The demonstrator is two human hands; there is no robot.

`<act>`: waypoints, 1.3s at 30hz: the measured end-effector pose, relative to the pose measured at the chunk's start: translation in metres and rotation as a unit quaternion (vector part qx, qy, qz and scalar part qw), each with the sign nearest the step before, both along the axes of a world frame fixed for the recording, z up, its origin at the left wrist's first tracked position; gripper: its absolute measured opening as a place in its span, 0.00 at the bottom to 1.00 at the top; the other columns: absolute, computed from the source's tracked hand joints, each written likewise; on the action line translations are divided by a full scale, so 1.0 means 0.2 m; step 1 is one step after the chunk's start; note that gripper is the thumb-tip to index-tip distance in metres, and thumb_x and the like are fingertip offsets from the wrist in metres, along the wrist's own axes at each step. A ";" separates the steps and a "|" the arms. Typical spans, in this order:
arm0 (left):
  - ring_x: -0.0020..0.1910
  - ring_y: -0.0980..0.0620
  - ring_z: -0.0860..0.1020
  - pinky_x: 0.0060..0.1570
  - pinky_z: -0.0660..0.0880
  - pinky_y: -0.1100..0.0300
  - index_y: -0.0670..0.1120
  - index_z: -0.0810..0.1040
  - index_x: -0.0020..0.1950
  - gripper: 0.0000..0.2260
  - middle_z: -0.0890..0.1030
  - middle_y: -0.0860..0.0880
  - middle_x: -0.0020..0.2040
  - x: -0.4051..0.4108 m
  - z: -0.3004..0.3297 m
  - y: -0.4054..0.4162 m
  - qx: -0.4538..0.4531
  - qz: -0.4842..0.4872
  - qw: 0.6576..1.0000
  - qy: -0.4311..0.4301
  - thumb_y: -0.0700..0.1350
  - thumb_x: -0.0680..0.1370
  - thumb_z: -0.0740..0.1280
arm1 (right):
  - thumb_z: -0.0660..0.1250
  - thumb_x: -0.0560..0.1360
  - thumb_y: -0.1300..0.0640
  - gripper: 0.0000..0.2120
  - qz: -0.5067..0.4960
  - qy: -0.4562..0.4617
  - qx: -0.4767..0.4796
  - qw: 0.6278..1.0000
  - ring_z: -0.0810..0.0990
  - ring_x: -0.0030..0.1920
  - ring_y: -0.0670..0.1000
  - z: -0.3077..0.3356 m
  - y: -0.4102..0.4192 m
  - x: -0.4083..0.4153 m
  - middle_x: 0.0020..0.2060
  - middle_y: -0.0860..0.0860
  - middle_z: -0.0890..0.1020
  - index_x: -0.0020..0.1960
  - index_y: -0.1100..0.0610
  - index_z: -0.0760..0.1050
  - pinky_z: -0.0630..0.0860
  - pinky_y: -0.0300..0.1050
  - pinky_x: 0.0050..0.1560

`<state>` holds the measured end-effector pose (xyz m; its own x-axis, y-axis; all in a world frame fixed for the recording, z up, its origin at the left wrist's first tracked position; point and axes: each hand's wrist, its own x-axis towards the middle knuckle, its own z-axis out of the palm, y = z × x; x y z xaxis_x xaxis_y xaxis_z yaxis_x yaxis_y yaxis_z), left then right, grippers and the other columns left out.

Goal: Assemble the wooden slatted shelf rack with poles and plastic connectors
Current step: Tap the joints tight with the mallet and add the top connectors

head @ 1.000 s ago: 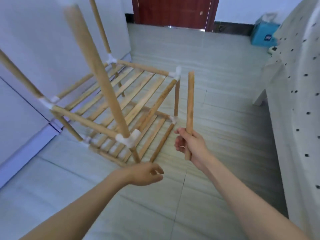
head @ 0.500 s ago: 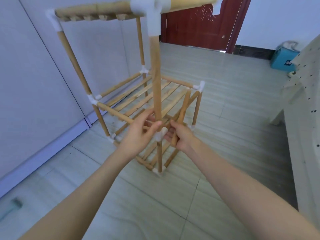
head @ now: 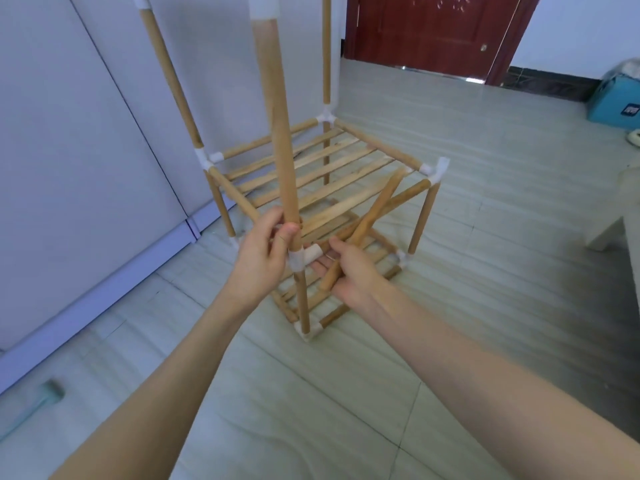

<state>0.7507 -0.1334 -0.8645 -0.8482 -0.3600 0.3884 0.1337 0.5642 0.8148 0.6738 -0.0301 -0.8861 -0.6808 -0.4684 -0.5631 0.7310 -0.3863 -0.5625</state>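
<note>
Bright even daylight, soft faint shadows, wide-angle bending at edges

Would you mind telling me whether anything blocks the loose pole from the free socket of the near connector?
Nothing visible lies between them. The right hand holds the loose pole tilted, beside the connector, while the left hand grips the upright pole.

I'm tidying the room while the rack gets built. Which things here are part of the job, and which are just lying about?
Part of the job:
- rack frame
- loose pole, held in the right hand
- white connector on the near upright, gripped by the left hand

Lying about:
- blue box
- red door
- pale furniture leg
</note>
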 end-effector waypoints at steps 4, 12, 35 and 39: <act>0.42 0.49 0.73 0.43 0.68 0.63 0.39 0.73 0.51 0.08 0.74 0.42 0.42 -0.02 -0.03 -0.06 -0.011 0.006 1.000 0.017 0.39 0.82 0.56 | 0.58 0.80 0.61 0.07 0.013 0.028 0.011 0.999 0.80 0.54 0.57 -0.04 -0.05 -0.03 0.50 0.61 0.80 0.53 0.65 0.71 0.78 0.47 0.46; 0.40 0.55 0.72 0.42 0.68 0.69 0.40 0.72 0.48 0.11 0.74 0.45 0.41 -0.03 -0.05 -0.05 -0.002 -0.026 0.999 0.026 0.42 0.82 0.53 | 0.61 0.79 0.62 0.04 0.050 0.116 0.089 0.988 0.80 0.38 0.53 0.00 0.06 -0.02 0.41 0.58 0.78 0.49 0.63 0.72 0.80 0.41 0.34; 0.75 0.47 0.51 0.71 0.47 0.41 0.52 0.50 0.77 0.26 0.54 0.50 0.76 -0.47 -0.06 0.08 -0.300 0.001 0.916 -0.266 0.48 0.80 0.56 | 0.63 0.78 0.55 0.08 -0.153 0.400 0.220 0.877 0.71 0.28 0.47 0.30 0.53 -0.40 0.32 0.54 0.72 0.42 0.56 0.74 0.71 0.37 0.26; 0.72 0.46 0.57 0.69 0.45 0.39 0.56 0.52 0.75 0.26 0.61 0.50 0.73 -0.59 -0.16 0.10 -0.323 0.017 0.905 -0.276 0.52 0.79 0.57 | 0.62 0.79 0.59 0.04 -0.193 0.428 0.237 0.850 0.78 0.35 0.50 0.33 0.61 -0.51 0.38 0.54 0.77 0.45 0.58 0.71 0.80 0.40 0.37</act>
